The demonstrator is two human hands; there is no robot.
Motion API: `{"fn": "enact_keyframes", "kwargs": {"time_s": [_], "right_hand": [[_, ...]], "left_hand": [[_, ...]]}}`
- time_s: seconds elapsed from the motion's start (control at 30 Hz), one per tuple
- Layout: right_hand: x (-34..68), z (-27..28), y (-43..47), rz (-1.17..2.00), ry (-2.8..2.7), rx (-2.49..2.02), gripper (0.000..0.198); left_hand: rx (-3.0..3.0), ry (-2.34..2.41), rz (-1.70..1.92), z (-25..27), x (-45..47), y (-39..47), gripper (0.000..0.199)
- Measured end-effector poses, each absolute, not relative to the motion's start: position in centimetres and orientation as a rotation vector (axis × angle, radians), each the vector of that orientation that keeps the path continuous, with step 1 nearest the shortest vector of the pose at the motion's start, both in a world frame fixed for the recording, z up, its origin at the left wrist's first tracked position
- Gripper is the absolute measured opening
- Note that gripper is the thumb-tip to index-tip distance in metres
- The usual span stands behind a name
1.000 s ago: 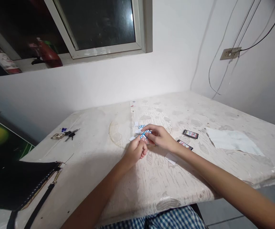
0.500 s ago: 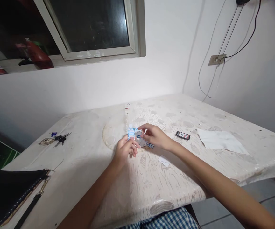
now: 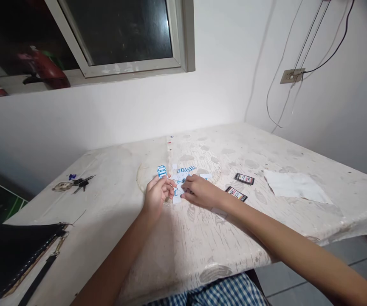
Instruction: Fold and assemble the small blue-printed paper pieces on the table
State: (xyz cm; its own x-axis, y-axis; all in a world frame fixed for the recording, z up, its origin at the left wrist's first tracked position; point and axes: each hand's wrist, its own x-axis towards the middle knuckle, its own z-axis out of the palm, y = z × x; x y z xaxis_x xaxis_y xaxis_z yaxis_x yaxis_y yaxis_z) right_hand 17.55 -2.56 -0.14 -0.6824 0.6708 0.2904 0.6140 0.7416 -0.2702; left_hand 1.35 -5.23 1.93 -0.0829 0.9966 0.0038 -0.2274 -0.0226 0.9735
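My left hand (image 3: 157, 192) pinches a small white paper piece with blue printing (image 3: 162, 171) between thumb and fingers, just above the table. Close beside it, my right hand (image 3: 201, 191) is lowered over other paper pieces, fingers bent and fingertips together; what they grip, if anything, is hidden. A strip with blue shapes (image 3: 186, 169) lies beyond the right fingers. Another white piece (image 3: 206, 175) rests behind that hand, and a small blank one (image 3: 174, 166) sits between the hands at the back. A white slip (image 3: 218, 213) lies partly under my right forearm.
Two dark cards with printed labels, one farther back (image 3: 244, 178) and one by my right forearm (image 3: 236, 194), lie near a white paper sheet (image 3: 296, 187). Keys (image 3: 82, 182) and a black case (image 3: 21, 259) are at left. A wall (image 3: 202, 102) bounds the table behind.
My hands have moved apart slightly. The left shifted left with a blue-printed piece, and the right came down onto the pieces. Pieces lie more spread out, and a second dark card now shows.
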Motion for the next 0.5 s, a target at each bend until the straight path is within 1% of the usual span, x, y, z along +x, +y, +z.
{"fn": "enact_keyframes", "kwargs": {"time_s": [0.07,0.17,0.3,0.37,0.5], "right_hand": [[17.2,-0.5,-2.6,0.139,-2.527,-1.032,0.024],[16.4,-1.1,-2.4,0.03,-2.487,-1.087,0.022],[16.0,-1.5,-2.2,-0.041,-2.511,-1.07,0.021],[16.3,-1.2,-2.1,-0.004,-2.535,-1.009,0.022],[17.1,-0.3,-2.1,0.19,-2.549,-0.913,0.026]], "left_hand": [[1.003,1.087,1.386,2.0,1.3,-5.2,0.018],[1.01,1.08,1.389,2.0,1.2,-5.1,0.017],[1.019,1.072,1.393,2.0,1.2,-5.1,0.018],[1.016,1.071,1.392,2.1,1.2,-5.2,0.018],[1.018,1.078,1.38,2.4,1.2,-5.4,0.017]]}}
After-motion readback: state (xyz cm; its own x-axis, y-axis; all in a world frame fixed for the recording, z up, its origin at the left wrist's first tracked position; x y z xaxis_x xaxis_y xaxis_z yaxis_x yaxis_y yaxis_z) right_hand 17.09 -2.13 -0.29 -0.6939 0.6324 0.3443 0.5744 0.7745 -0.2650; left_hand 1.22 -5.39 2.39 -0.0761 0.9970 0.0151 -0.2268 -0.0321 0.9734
